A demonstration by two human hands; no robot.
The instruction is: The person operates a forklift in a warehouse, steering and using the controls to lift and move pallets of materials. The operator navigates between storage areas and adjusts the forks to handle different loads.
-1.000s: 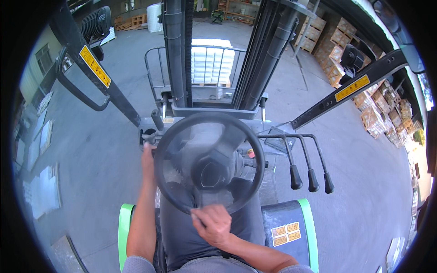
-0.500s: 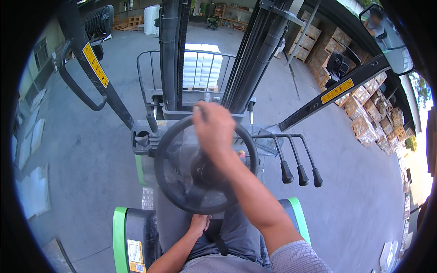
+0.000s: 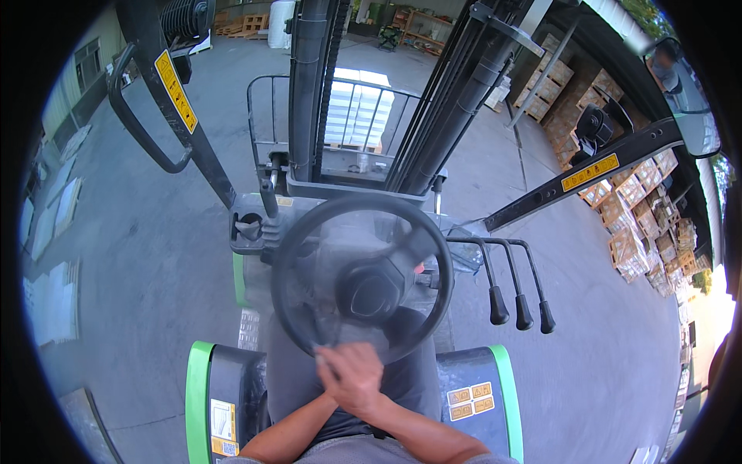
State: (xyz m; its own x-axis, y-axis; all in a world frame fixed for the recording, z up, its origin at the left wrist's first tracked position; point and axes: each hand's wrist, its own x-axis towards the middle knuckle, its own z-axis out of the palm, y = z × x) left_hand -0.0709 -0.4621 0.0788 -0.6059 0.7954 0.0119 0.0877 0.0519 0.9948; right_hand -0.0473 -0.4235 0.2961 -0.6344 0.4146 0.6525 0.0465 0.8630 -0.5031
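Observation:
My right hand (image 3: 359,377) is closed at the lower rim of the black steering wheel (image 3: 363,203), seemingly around a grip there; motion blurs its fingers. Beneath it lies my left hand (image 3: 328,387) in my lap, its fingers mostly hidden by the right one. Both forearms meet at the wrists. The wheel's spokes and hub (image 3: 372,289) are smeared. To the right of the wheel stand three black-knobbed levers (image 3: 524,311), untouched. A short lever (image 3: 268,199) rises on the left of the dashboard.
Ahead rise the forklift mast (image 3: 307,100) and load guard (image 3: 267,116). Beyond them a white stacked load (image 3: 357,108) sits on a pallet. Wrapped crates (image 3: 630,240) line the right side; flat pale panels (image 3: 54,301) lie at left. A mirror (image 3: 693,116) hangs upper right.
My right hand has swung from the wheel's top to its bottom, coming over my left hand. The surroundings have shifted slightly to the right in view.

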